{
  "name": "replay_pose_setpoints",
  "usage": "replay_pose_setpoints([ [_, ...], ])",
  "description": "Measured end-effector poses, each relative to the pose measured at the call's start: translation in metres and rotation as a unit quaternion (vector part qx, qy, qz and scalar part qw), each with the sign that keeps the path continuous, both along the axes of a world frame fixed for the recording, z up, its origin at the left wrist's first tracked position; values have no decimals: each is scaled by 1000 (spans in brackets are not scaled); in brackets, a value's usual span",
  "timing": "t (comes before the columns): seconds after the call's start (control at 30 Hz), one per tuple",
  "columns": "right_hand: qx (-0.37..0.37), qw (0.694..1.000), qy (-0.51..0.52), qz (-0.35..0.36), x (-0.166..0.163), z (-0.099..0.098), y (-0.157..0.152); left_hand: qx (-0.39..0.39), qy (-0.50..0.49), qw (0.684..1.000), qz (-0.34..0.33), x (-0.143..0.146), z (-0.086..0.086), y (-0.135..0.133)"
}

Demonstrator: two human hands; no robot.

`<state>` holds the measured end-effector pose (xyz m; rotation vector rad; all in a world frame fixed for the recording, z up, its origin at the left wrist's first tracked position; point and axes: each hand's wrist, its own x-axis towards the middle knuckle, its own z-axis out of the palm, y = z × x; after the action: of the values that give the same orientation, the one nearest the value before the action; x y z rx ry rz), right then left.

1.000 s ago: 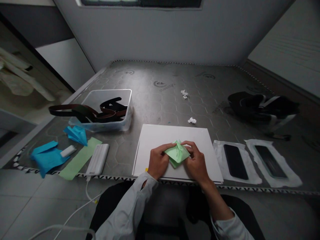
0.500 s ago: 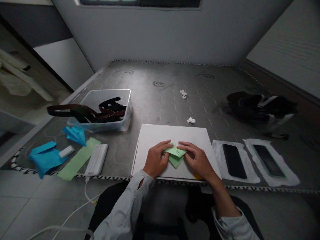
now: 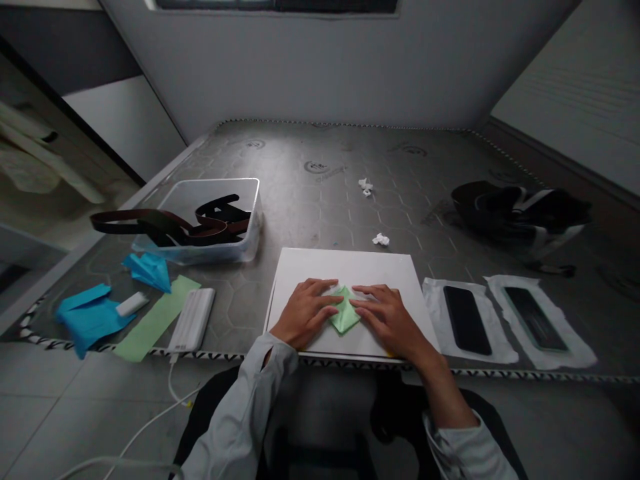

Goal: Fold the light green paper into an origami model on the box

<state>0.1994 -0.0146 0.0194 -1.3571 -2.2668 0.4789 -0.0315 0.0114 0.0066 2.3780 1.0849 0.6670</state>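
Two hands on the job, both over the flat white box (image 3: pixel 345 265). Your green folded paper (image 3: pixel 345 319) lies on that box, near its middle, one corner toward you; its side corners are under your fingers, so the folds there can't be read. Your left hand (image 3: pixel 306 313) is nearly flat, fingers spread, fingertips on the paper's left side, pressing rather than gripping. Your right hand (image 3: pixel 387 317) mirrors it on the right side, fingers long and slightly apart; can't tell if either thumb tip is tucked under an edge. A yellow patch (image 3: pixel 393 354) at the box's near edge is mostly covered by your right wrist, can't identify. Left of the box: white power bank (image 3: pixel 193 320), its cable cut off at the frame bottom, then a green strip (image 3: pixel 157 320). Right of the box: dark phone (image 3: pixel 467 320) on a white wrapper. Beyond the box's far edge: crumpled white scrap (image 3: pixel 381 239). Far right of the box, a dark bundle (image 3: pixel 520 213) is too murky to make out.
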Motion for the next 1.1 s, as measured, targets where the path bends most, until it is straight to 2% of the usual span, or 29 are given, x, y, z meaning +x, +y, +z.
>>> replay_pose_setpoints([
  [0.2,28,999,2,-29,-2,-3,1,15,-12,999,45,4,-2,-1],
  [0.3,8,1000,22,5,-3,-2,-1,7,3,998,56,5,0,-1],
  [0.4,-21,998,25,52,-3,-2,-2,-5,40,999,22,3,2,-1],
  [0.53,-2,998,2,60,-1,-2,-1,-6,57,998,-24,-2,5,1],
  [0.67,17,999,-2,42,-1,-1,0,-12,48,998,-31,-3,7,1],
  [0.9,0,999,-1,-41,-13,5,-1,-34,-23,996,79,4,3,-2],
  [1.1,-12,991,6,-135,-21,1,-1,-35,-35,992,118,7,3,-3],
])
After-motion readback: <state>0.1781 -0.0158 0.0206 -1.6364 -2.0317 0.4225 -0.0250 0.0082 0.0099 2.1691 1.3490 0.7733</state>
